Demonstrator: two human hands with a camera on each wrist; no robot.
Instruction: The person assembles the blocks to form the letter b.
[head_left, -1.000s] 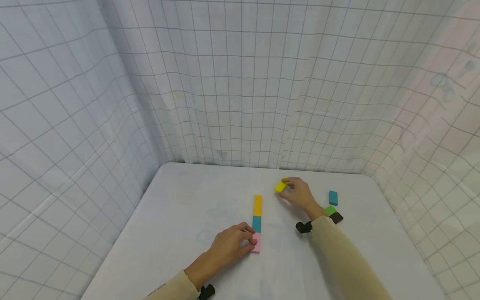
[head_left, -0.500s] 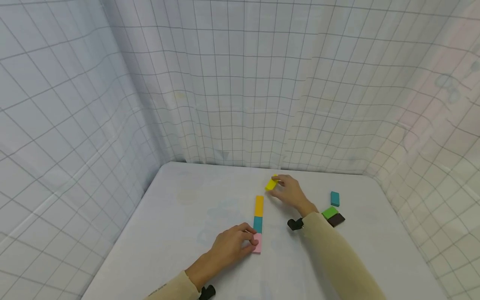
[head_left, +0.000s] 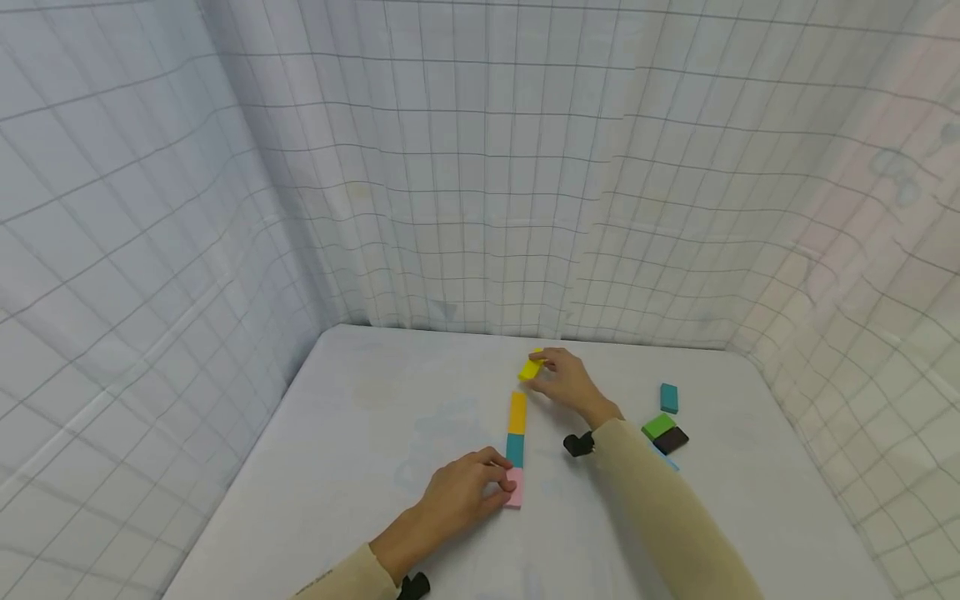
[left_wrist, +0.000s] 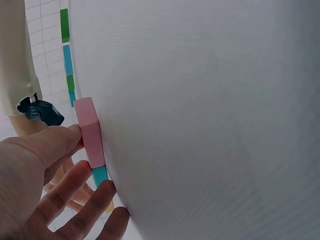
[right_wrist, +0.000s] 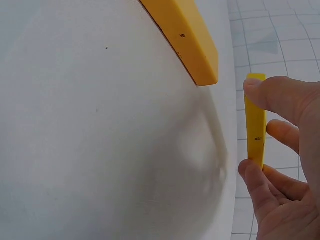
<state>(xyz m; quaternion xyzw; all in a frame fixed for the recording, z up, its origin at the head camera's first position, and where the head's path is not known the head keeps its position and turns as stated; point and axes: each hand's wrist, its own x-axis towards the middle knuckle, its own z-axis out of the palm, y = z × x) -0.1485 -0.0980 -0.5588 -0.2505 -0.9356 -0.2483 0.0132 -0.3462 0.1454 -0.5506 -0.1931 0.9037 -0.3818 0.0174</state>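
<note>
A row of blocks on the white table runs away from me: pink (head_left: 514, 488), teal (head_left: 515, 451), orange (head_left: 518, 412). My left hand (head_left: 467, 489) holds the near pink block; in the left wrist view its thumb lies along the side of the pink block (left_wrist: 90, 132), with fingertips by the teal block (left_wrist: 100, 175). My right hand (head_left: 567, 383) pinches a yellow block (head_left: 531, 367) by its ends between thumb and fingers, just beyond the row's far end. In the right wrist view the yellow block (right_wrist: 256, 125) is raised off the table, close to the orange block (right_wrist: 190, 40).
Right of my right forearm lie a teal block (head_left: 669, 398), a green block (head_left: 659, 427) and a dark brown block (head_left: 671, 440). A light blue block (head_left: 664, 457) is partly hidden by the sleeve. A gridded white curtain (head_left: 480, 208) surrounds the table (head_left: 360, 433).
My right hand has carried the yellow block left toward the far end of the row. The light blue block has come into view beside the sleeve. My left hand stays at the pink block.
</note>
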